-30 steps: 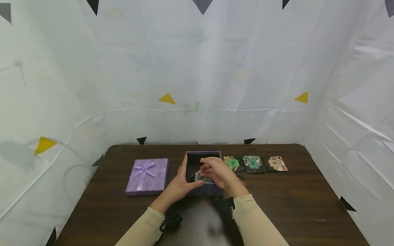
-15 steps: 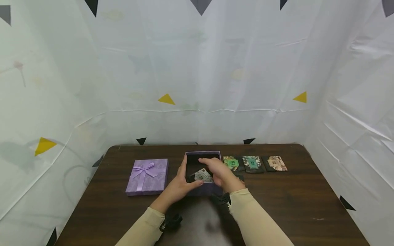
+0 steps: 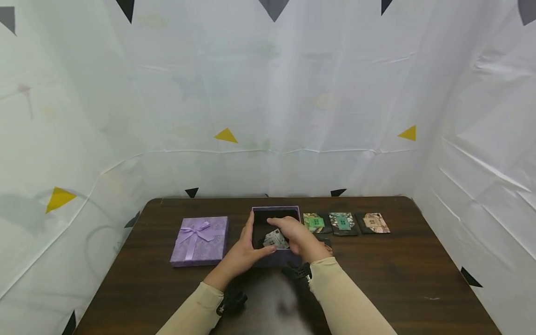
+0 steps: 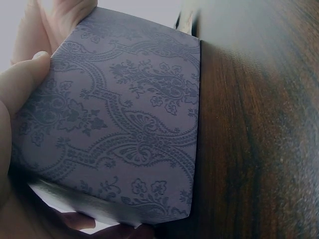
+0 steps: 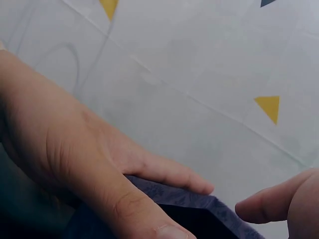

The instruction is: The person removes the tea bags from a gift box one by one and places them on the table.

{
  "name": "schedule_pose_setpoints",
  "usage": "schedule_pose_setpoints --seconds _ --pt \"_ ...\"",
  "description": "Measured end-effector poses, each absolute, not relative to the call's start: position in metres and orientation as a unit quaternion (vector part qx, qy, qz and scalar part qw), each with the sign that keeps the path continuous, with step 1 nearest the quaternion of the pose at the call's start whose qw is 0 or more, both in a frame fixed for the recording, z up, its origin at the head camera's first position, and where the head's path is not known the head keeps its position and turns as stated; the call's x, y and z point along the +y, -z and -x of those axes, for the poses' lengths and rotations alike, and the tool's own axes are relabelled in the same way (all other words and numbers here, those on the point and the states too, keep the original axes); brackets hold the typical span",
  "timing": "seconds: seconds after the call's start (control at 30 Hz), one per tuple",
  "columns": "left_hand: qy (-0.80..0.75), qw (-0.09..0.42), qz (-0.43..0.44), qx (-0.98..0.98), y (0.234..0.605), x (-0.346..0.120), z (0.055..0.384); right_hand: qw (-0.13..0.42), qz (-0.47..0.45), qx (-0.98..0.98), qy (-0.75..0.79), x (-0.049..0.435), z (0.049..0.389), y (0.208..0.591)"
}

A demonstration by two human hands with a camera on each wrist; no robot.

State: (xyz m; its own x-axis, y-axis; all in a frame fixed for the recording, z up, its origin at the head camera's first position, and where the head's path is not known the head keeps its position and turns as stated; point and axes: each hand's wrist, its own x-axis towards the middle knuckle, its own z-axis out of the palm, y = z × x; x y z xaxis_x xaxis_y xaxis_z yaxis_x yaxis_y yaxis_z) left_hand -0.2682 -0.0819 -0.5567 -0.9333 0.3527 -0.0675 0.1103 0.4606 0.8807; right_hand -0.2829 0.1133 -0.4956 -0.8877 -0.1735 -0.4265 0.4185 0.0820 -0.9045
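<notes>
An uncovered purple patterned box point(image 3: 268, 260) with a black interior stands at the middle of the table. My left hand point(image 3: 243, 258) grips its left side, thumb at the near rim and fingers along the side wall. In the left wrist view the box's near wall point(image 4: 129, 114) shows its floral print. Inside the box, near its front, lies a small flat packet point(image 3: 276, 238) with a whitish patterned face. My right hand point(image 3: 301, 239) reaches over the box's right side, one digit stretched left above the dark interior; its other fingers are hidden, and I cannot tell whether they hold anything.
A purple lid point(image 3: 199, 246) with a ribbon bow lies left of the box. In a row to the right are a green packet point(image 3: 316, 223), a teal packet point(image 3: 343, 223) and a beige packet point(image 3: 374, 223). Another packet point(image 3: 326, 243) is partly hidden behind my right wrist.
My right hand has shifted slightly left and lower, uncovering the whitish packet, which has turned a little inside the box. My left hand keeps its place on the box.
</notes>
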Motion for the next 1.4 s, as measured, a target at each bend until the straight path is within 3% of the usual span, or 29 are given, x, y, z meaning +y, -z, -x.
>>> schedule_pose_setpoints --seconds 0.47,1.1,1.4 --pt "-0.509 0.12 -0.144 0.84 0.5587 -0.0828 0.2698 0.227 -0.062 0.76 0.605 0.1119 0.2801 0.4982" --pt "-0.508 0.128 -0.139 0.84 0.5541 -0.0832 0.2659 0.199 -0.011 0.77 0.606 0.113 0.2759 0.499" --pt "-0.504 0.129 -0.138 0.843 0.5536 -0.0823 0.266 0.161 -0.001 0.779 0.606 0.1123 0.2743 0.5005"
